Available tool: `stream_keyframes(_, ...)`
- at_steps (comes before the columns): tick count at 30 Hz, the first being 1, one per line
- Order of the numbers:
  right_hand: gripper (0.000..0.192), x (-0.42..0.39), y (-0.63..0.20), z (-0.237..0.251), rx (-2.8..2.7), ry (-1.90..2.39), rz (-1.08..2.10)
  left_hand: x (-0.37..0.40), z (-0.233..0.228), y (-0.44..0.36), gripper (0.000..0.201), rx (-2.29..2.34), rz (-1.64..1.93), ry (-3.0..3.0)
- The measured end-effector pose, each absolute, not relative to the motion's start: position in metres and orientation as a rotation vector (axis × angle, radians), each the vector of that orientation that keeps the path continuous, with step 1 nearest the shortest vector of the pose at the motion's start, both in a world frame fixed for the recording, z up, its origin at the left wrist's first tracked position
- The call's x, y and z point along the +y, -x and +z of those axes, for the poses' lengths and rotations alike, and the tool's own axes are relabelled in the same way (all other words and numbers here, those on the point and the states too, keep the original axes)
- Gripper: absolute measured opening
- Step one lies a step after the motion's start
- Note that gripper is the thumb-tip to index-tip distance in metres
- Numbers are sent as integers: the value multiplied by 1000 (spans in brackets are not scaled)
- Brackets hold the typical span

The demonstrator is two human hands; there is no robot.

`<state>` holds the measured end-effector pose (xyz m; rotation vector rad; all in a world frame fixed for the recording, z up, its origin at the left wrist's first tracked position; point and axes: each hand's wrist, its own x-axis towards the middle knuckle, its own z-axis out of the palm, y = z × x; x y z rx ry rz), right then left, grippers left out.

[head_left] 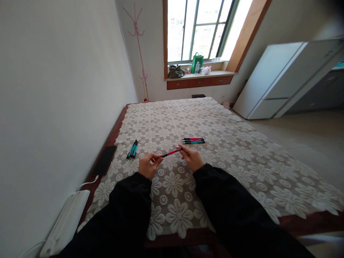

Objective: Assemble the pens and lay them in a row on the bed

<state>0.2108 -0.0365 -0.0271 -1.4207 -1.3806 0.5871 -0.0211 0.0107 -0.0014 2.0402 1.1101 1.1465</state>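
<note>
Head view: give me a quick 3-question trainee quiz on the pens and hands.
1. True or false: the left hand and right hand each grip one end of the pink pen.
2. Which group of pens lies closer to the black phone?
A. the teal pens
B. the mixed pens
3. Fill in: the pens lie on a lace cloth with a ____ pattern.

Key: 1 true; 2 A; 3 flower.
</note>
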Motion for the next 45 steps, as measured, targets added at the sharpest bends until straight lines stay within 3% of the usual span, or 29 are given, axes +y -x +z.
stream_keyframes(5, 58, -34, -212, -22, -1249, 1122, 863, 11, -5, 21, 16, 1066, 1115, -2023)
stream_keyframes(15, 54, -36, -207, -21, -1198, 1139, 888, 15, -8, 22, 15, 1110, 1141, -2017)
stream_keyframes(23, 25, -33, -223, -23, -1548, 1457, 451, 20, -13, 22, 16, 1103, 1027, -2062)
stream_keyframes(31, 23, -32, -281, -25, -1491, 1700, 197, 32, -5, 36, 22, 1210, 990, -2182)
stream_keyframes(34, 23, -34, -301, -32, -1460, 1866, 114, 49, 9, 78, 33, 1505, 880, -2307)
stream_keyframes(40, 26, -33, -305, -41, -1495, 1894, 108, 90, 27, 176, 69, 2268, 287, -2099)
stream_keyframes(45, 29, -31, -309, -47, -1509, 1898, 101, 101, 25, 191, 83, 2258, 108, -1947)
